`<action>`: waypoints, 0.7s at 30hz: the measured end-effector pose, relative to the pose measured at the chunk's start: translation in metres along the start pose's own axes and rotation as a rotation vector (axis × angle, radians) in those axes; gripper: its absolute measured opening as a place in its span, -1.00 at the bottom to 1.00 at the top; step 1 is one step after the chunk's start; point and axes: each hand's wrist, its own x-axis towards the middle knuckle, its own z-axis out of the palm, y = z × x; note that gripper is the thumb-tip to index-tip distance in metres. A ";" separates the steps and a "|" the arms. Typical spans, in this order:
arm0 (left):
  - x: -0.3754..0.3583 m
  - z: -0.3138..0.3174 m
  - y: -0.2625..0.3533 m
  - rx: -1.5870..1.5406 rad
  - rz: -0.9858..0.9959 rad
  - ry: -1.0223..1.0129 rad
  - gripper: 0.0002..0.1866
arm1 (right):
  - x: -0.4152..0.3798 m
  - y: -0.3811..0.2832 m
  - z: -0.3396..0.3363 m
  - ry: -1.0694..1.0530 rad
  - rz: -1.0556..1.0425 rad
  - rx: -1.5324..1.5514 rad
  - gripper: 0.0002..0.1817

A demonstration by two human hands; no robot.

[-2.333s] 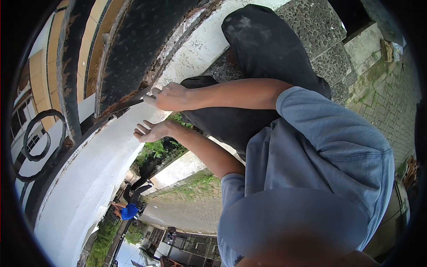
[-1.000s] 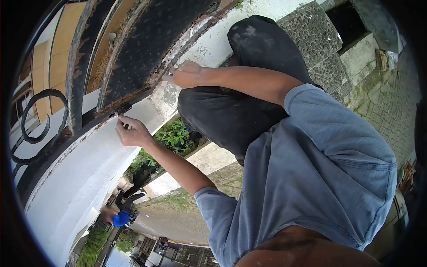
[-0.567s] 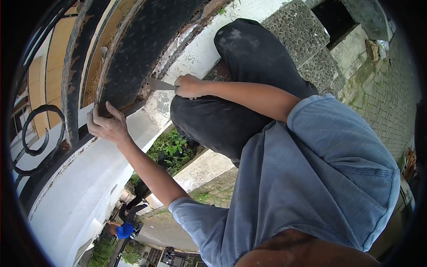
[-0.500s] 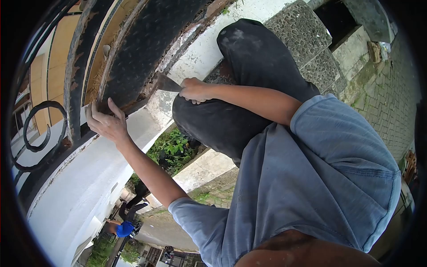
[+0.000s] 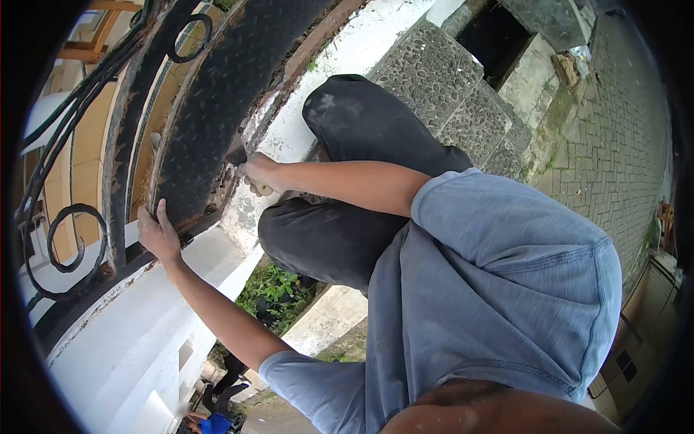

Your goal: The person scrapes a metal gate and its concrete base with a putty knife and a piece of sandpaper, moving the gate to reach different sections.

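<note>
My right hand (image 5: 260, 175) is closed round the handle of a scraper (image 5: 236, 152), whose flat blade reaches the peeling lower edge of the black metal panel (image 5: 217, 94). Flaked paint and rust line that edge beside the white wall top (image 5: 242, 210). To the lower left, my left hand (image 5: 157, 233) rests at the panel's end with thumb and fingers apart, and nothing is held in it.
Curled black ironwork (image 5: 76, 249) and dark cables (image 5: 79, 101) are at the left. Pebbled slabs (image 5: 426, 76) lie beyond my knees, near a dark opening (image 5: 493, 40). Green plants (image 5: 273, 293) grow below the wall. Another person in blue (image 5: 215, 423) is at the bottom.
My right hand has moved left with the scraper, up to the panel's edge. My left hand has shifted slightly down onto the panel's end. The whole view has also shifted.
</note>
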 end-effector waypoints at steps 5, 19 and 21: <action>-0.003 0.005 -0.005 0.023 0.018 0.052 -0.58 | -0.017 -0.009 -0.053 0.057 -0.235 0.214 -0.72; -0.010 0.140 0.085 -0.399 -0.831 0.796 -0.15 | -0.154 -0.132 -0.184 0.343 -0.703 -0.322 -0.73; 0.009 0.178 0.104 -0.614 -1.081 0.818 -0.17 | -0.145 -0.149 -0.202 0.509 -0.951 -0.675 -0.75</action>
